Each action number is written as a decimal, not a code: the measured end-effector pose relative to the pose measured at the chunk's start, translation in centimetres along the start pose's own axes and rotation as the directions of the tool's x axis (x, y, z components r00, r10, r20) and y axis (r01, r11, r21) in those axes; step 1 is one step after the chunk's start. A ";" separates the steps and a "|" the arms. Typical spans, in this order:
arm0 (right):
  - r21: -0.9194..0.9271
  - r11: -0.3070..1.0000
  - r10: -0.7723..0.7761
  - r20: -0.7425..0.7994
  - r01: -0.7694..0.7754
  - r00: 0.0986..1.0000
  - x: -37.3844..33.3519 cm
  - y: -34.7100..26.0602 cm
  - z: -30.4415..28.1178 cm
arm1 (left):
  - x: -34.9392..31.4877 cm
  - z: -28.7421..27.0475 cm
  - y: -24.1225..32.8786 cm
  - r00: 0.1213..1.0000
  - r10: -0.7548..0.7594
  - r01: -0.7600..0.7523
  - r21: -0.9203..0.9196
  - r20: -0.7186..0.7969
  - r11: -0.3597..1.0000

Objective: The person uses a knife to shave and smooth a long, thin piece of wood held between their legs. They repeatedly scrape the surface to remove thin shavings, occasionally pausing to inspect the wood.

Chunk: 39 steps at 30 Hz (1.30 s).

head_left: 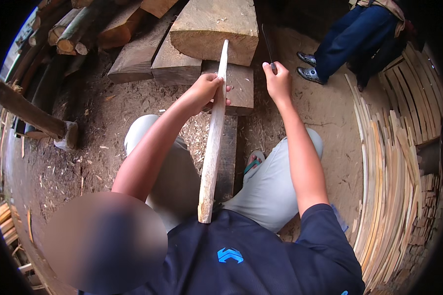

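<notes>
A long pale wooden stake [213, 147], narrowed to a point at its far end, slants from my lap up to the big wood block [214, 29]. Its tip lies against or just over the block's near face; which of the two I cannot tell. My left hand [209, 92] is closed around the stake's upper part, thumb on top. Off to the right of the block, my right hand [278, 82] grips a knife [268, 45] by its dark handle. The thin dark blade points away from me, apart from the stake.
Thick squared timbers [135, 59] and round logs [69, 37] lie at the far left. A wooden post [32, 110] juts in at the left. Long thin wood strips [386, 172] are piled on the right. Another person's legs [352, 37] stand at the far right. Shavings [197, 132] litter the ground.
</notes>
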State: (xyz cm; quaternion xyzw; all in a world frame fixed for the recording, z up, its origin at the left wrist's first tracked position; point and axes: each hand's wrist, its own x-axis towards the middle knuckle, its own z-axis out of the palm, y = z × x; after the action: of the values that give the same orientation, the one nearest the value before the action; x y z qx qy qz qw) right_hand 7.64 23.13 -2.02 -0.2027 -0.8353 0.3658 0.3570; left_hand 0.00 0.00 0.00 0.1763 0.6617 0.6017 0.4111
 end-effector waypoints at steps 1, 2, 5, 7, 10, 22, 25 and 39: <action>-0.010 1.000 -0.022 -0.006 0.022 1.000 0.4 -0.1 0.1 | 0.4 -0.2 0.3 1.000 0.011 -0.011 0.006 0.000 1.000; -0.021 0.999 -0.045 -0.013 0.045 0.999 0.9 -0.3 0.1 | 0.8 -0.4 0.6 1.000 0.024 -0.024 0.013 0.001 1.000; -0.034 0.998 -0.051 -0.025 0.050 0.998 -1.3 0.2 -0.3 | -0.5 0.2 0.1 1.000 0.002 -0.002 0.001 -0.006 1.000; -0.031 0.998 -0.059 -0.009 0.058 0.998 -1.4 0.1 -0.6 | -0.8 0.3 -0.1 1.000 0.000 0.000 -0.049 0.007 0.999; -0.016 0.998 -0.057 -0.009 0.057 0.998 -1.4 -0.3 -0.9 | -0.7 0.2 0.4 0.999 0.018 -0.013 -0.136 0.032 0.991; -0.027 1.000 0.008 0.118 -0.005 0.993 -1.4 -2.0 -1.7 | -1.4 1.0 2.4 0.996 0.014 0.016 -0.344 0.085 0.939; -0.043 0.999 -0.013 0.164 0.020 0.986 -1.6 -2.4 -1.4 | -1.7 1.2 2.6 0.996 -0.015 0.047 -0.377 0.087 0.925; 0.057 0.998 -0.004 0.461 -0.024 0.887 -1.9 -3.7 -0.4 | -2.6 1.2 1.9 0.991 -0.001 0.043 -0.314 0.134 0.948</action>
State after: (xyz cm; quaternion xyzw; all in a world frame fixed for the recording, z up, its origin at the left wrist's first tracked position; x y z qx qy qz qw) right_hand 8.89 19.79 0.12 -0.1034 -0.8836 0.4305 0.1526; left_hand 1.96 -0.72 2.76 0.1399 0.5300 0.6824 0.4836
